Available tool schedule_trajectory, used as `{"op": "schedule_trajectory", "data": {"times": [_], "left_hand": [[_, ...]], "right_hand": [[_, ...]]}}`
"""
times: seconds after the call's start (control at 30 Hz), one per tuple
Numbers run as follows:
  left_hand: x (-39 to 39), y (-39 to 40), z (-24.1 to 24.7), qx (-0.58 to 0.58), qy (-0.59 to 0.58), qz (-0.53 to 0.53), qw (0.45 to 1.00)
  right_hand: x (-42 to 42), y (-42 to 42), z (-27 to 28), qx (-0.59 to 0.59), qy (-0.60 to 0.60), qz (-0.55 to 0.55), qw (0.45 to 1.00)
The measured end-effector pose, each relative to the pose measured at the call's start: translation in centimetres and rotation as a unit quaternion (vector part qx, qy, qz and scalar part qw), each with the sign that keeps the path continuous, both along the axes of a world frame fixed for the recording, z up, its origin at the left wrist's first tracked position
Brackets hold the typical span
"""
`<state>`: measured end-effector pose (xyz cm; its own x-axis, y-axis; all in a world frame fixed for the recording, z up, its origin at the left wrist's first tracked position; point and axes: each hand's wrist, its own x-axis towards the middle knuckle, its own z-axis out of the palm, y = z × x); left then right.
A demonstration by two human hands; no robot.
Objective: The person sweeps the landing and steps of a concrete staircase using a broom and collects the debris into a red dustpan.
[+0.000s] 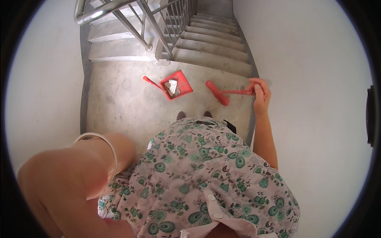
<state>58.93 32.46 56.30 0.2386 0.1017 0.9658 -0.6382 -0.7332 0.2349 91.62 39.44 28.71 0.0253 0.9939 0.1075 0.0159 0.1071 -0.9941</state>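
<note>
My right hand [261,93] grips the end of the thin handle of a red broom [217,93], out by the right wall. The broom's bristle head hangs or rests over the landing floor; contact with the floor cannot be told. Left of it lies a red plastic dustpan [185,81], with its short handle pointing up and left. Inside the pan are scraps of litter [172,87], some white and paper-like. My left hand [56,181] is raised very close to the camera at the lower left, a pale bangle [114,154] around that wrist. Its fingers are mostly hidden.
Concrete steps [212,55] run away beyond the landing [119,95], and another flight [119,50] stands at the left. Metal railings [154,26] separate them. White walls [303,104] with grey skirting flank both sides. My shoe tips [180,115] show below the dustpan.
</note>
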Motion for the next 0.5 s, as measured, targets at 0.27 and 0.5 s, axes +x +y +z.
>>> {"op": "schedule_trajectory", "data": {"times": [0.27, 0.5], "left_hand": [[1.7, 0.0, -0.5, -0.001, -0.003, -0.004, 1.0], [2.9, -0.6, -0.8, -0.007, -0.004, -0.002, 1.0]], "right_hand": [[1.4, 0.6, -0.5, 0.0, 0.012, 0.022, 1.0], [2.9, 0.2, -0.4, -0.004, 0.014, 0.027, 1.0]]}}
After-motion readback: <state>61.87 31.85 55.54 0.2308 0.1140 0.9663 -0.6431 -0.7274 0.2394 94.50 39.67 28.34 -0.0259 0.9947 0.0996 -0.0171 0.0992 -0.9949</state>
